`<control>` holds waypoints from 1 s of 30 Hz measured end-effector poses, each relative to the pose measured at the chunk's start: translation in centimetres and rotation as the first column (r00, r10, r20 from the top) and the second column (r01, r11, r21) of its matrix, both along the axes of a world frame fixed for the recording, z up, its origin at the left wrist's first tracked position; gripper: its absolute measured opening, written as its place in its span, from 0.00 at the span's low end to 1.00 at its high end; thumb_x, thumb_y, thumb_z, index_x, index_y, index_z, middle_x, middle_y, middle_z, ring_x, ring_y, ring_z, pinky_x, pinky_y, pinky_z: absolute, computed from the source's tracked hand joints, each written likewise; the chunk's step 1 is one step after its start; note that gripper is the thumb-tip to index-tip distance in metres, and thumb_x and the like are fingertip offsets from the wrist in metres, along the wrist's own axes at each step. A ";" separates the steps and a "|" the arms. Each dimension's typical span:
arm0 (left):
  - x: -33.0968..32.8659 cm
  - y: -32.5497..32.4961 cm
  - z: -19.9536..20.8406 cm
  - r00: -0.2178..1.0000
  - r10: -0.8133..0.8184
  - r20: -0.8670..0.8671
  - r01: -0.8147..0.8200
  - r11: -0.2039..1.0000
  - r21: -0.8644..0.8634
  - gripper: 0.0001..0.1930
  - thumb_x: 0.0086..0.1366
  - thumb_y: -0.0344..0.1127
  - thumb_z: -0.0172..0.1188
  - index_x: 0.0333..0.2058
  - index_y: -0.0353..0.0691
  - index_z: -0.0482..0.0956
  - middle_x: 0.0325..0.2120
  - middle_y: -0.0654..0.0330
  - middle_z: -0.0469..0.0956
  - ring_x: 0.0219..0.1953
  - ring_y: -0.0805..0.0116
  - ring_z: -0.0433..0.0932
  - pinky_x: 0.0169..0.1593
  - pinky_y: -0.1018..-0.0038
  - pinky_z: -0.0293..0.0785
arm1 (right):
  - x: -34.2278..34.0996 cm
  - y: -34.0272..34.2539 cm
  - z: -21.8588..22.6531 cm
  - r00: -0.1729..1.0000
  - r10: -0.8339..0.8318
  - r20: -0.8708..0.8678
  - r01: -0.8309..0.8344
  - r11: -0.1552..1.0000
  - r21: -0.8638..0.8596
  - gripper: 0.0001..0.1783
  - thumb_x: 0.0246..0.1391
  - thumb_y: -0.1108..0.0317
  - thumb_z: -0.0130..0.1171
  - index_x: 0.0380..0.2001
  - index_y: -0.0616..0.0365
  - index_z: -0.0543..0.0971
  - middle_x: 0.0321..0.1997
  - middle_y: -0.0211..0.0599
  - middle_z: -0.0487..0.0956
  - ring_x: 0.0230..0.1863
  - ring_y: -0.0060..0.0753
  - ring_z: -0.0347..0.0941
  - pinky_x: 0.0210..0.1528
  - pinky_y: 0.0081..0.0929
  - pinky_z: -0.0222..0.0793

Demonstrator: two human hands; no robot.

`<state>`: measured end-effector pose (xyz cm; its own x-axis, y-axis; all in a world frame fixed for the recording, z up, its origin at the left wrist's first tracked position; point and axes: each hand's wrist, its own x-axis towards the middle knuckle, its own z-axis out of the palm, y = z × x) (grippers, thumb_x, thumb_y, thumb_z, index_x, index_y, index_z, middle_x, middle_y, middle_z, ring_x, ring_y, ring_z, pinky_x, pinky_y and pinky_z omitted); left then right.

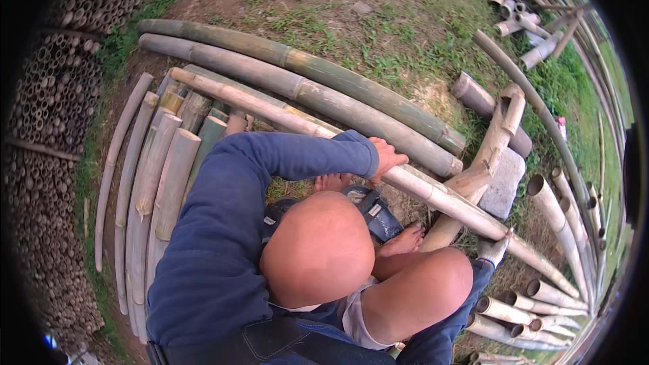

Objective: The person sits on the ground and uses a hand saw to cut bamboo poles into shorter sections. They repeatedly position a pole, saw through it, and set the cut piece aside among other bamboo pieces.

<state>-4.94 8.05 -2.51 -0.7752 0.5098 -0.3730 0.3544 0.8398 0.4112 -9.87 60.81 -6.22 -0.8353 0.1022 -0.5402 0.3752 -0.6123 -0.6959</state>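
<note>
A long pale bamboo pole (pixel 433 192) slants from the upper left down to the lower right, passing in front of my legs. My left hand (pixel 387 159), bare, is closed over it near the middle, fingers wrapped on its top. Farther right, my right hand (pixel 492 250) wears a whitish glove and meets the pole from its near side. The pole hides most of that hand's fingers, so their closure does not show. Beneath the pole lies a thick, notched bamboo piece (pixel 483 162). It slants down between my foot (pixel 403 240) and a grey stone block (pixel 503 182).
Two thick green-grey bamboo poles (pixel 297 84) lie just beyond. Several cut lengths (pixel 145 182) are laid at my left, beside a tall stack of bamboo ends (pixel 57 88). More bamboo tubes (pixel 541 196) lie at the right. A black sandal (pixel 378 213) is near my feet.
</note>
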 end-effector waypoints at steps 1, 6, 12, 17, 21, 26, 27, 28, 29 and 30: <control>0.1 -0.3 0.3 1.000 0.019 0.005 -0.018 1.000 -0.022 0.49 0.42 0.49 0.83 0.64 0.50 0.69 0.42 0.47 0.85 0.48 0.40 0.84 0.53 0.49 0.78 | -0.3 0.0 0.3 0.998 -0.013 0.060 0.013 1.000 0.008 0.58 0.59 0.29 0.60 0.76 0.61 0.54 0.76 0.55 0.62 0.74 0.59 0.61 0.77 0.60 0.54; 0.8 -5.6 2.7 1.000 -0.009 0.026 0.011 0.995 -0.103 0.51 0.42 0.52 0.83 0.65 0.53 0.67 0.45 0.50 0.84 0.53 0.42 0.82 0.60 0.51 0.76 | 0.0 -4.9 1.8 1.000 0.008 -0.010 -0.007 0.992 0.127 0.61 0.53 0.29 0.66 0.74 0.64 0.58 0.75 0.57 0.62 0.74 0.54 0.61 0.76 0.57 0.54; 3.3 -19.4 6.8 0.998 0.059 0.020 -0.055 0.989 -0.137 0.47 0.50 0.45 0.80 0.67 0.59 0.64 0.51 0.50 0.82 0.55 0.42 0.80 0.61 0.49 0.72 | 3.7 -18.2 4.7 1.000 0.018 0.024 -0.018 1.000 0.012 0.59 0.51 0.34 0.73 0.69 0.70 0.62 0.70 0.59 0.65 0.65 0.50 0.67 0.66 0.51 0.67; 6.2 -30.1 7.9 0.990 0.138 -0.008 -0.132 0.933 -0.334 0.48 0.47 0.44 0.80 0.67 0.56 0.64 0.48 0.51 0.83 0.54 0.44 0.81 0.59 0.50 0.73 | 6.1 -28.2 6.8 0.969 0.228 0.091 -0.185 0.922 -0.340 0.48 0.50 0.44 0.79 0.66 0.58 0.69 0.67 0.49 0.69 0.66 0.50 0.67 0.67 0.56 0.65; 6.9 -32.9 4.8 0.973 0.224 0.051 -0.171 0.856 -0.488 0.51 0.45 0.42 0.82 0.68 0.54 0.63 0.50 0.52 0.82 0.56 0.44 0.80 0.60 0.52 0.74 | 7.2 -32.8 5.0 0.889 0.408 0.209 -0.310 0.871 -0.382 0.38 0.53 0.45 0.77 0.56 0.57 0.74 0.63 0.50 0.70 0.63 0.53 0.69 0.67 0.57 0.67; 6.4 -26.0 1.0 0.989 -0.017 -0.146 -0.039 0.929 -0.369 0.60 0.38 0.41 0.85 0.72 0.46 0.60 0.66 0.52 0.69 0.72 0.50 0.64 0.74 0.50 0.59 | 7.9 -34.8 1.9 0.815 0.517 0.261 -0.383 0.819 -0.427 0.34 0.60 0.50 0.73 0.62 0.52 0.72 0.62 0.41 0.71 0.69 0.60 0.67 0.68 0.53 0.66; 5.8 -23.1 0.9 0.984 -0.019 -0.177 -0.034 0.956 -0.291 0.61 0.39 0.45 0.85 0.72 0.47 0.60 0.67 0.55 0.69 0.73 0.51 0.63 0.75 0.50 0.57 | 7.9 -34.9 1.5 0.829 0.495 0.261 -0.370 0.835 -0.407 0.35 0.60 0.49 0.73 0.63 0.53 0.72 0.63 0.39 0.72 0.67 0.58 0.69 0.66 0.50 0.68; 5.1 -19.7 0.8 0.975 -0.065 -0.210 0.003 0.959 -0.283 0.62 0.40 0.48 0.84 0.74 0.48 0.58 0.67 0.57 0.69 0.74 0.52 0.62 0.76 0.49 0.56 | 7.8 -34.7 1.3 0.806 0.546 0.230 -0.422 0.801 -0.424 0.35 0.59 0.48 0.73 0.62 0.53 0.73 0.60 0.38 0.74 0.63 0.55 0.72 0.63 0.47 0.71; 4.5 -16.1 0.9 0.956 -0.094 -0.278 0.017 0.964 -0.266 0.62 0.43 0.51 0.84 0.75 0.50 0.57 0.66 0.57 0.70 0.73 0.53 0.63 0.76 0.50 0.56 | 7.9 -34.5 1.2 0.816 0.542 0.201 -0.433 0.803 -0.409 0.35 0.59 0.47 0.73 0.61 0.53 0.74 0.60 0.38 0.74 0.60 0.52 0.73 0.61 0.44 0.72; 3.7 -12.5 0.8 0.956 -0.076 -0.282 0.007 0.971 -0.240 0.64 0.41 0.50 0.84 0.75 0.50 0.56 0.67 0.57 0.69 0.73 0.53 0.62 0.76 0.51 0.55 | 7.9 -34.3 1.3 0.807 0.555 0.203 -0.448 0.799 -0.402 0.34 0.58 0.47 0.74 0.60 0.53 0.75 0.59 0.37 0.75 0.57 0.49 0.75 0.59 0.42 0.73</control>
